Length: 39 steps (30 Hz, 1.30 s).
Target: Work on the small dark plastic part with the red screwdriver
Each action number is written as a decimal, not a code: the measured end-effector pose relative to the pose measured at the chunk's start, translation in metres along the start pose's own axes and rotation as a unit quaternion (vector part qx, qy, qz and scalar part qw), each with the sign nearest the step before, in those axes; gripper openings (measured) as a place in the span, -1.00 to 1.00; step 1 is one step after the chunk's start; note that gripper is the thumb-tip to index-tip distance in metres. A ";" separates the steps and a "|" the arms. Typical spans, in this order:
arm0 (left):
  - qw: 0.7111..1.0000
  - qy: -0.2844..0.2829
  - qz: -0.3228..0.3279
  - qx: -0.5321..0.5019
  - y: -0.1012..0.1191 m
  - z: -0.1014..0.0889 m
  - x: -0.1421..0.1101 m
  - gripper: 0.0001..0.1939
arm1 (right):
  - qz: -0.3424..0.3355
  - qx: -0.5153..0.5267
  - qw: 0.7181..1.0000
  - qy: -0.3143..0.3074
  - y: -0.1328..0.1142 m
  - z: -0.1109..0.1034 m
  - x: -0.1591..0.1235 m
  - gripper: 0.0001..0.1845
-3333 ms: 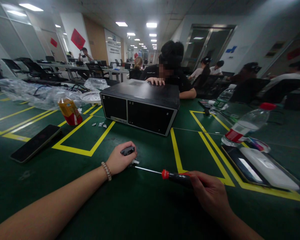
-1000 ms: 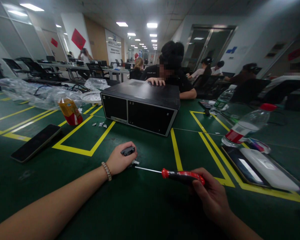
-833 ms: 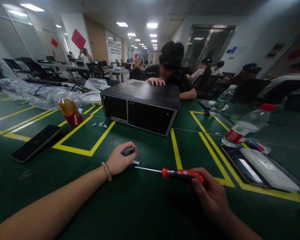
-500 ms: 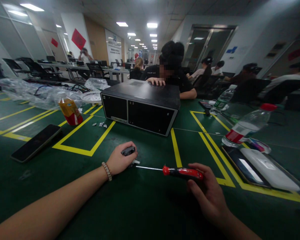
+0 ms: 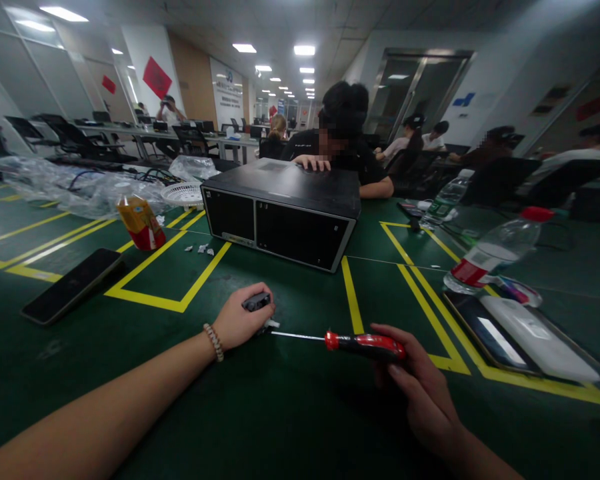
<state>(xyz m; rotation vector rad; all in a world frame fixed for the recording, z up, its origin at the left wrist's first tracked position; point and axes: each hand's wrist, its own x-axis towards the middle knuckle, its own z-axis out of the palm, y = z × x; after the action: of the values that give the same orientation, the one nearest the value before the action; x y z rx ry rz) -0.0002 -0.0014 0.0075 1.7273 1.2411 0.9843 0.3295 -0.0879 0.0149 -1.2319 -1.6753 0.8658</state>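
My left hand [image 5: 239, 323] rests on the green table, fingers closed round a small dark grey part [image 5: 257, 301] with a white bit at its underside. My right hand [image 5: 420, 393] holds the red and black handle of a screwdriver [image 5: 365, 343] between fingers and thumb. The thin shaft points left and its tip meets the white bit below my left hand. A bead bracelet [image 5: 213, 342] sits on my left wrist.
A black computer case [image 5: 285, 212] lies ahead, with another person's hand on top. A phone [image 5: 70, 285] and a juice carton [image 5: 140, 223] are at left. A water bottle [image 5: 495, 253], a tablet and a white device [image 5: 530, 337] are at right. Yellow lines mark the table [image 5: 290, 413].
My right hand has rolled the screwdriver handle, showing more of its red side, and lifted it slightly. My left hand and the small part have stayed put.
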 end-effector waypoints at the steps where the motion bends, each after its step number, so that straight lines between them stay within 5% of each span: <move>1: 1.000 0.002 0.004 -0.001 0.000 0.000 0.000 -0.94 | -0.002 0.003 1.000 -0.001 0.000 0.000 0.000 -0.57; 28: 1.000 -0.004 -0.004 -0.002 0.002 0.000 0.000 -0.94 | 0.005 -0.053 0.999 -0.009 0.002 0.000 0.004 -0.55; 39: 1.000 -0.001 0.001 0.000 -0.001 0.001 0.000 -0.93 | 0.001 0.056 0.998 -0.002 0.013 0.003 -0.001 -0.60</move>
<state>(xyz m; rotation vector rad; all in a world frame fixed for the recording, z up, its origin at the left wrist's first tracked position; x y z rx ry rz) -0.0001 -0.0013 0.0059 1.7280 1.2389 0.9839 0.3322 -0.0856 0.0019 -1.1578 -1.6066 0.9503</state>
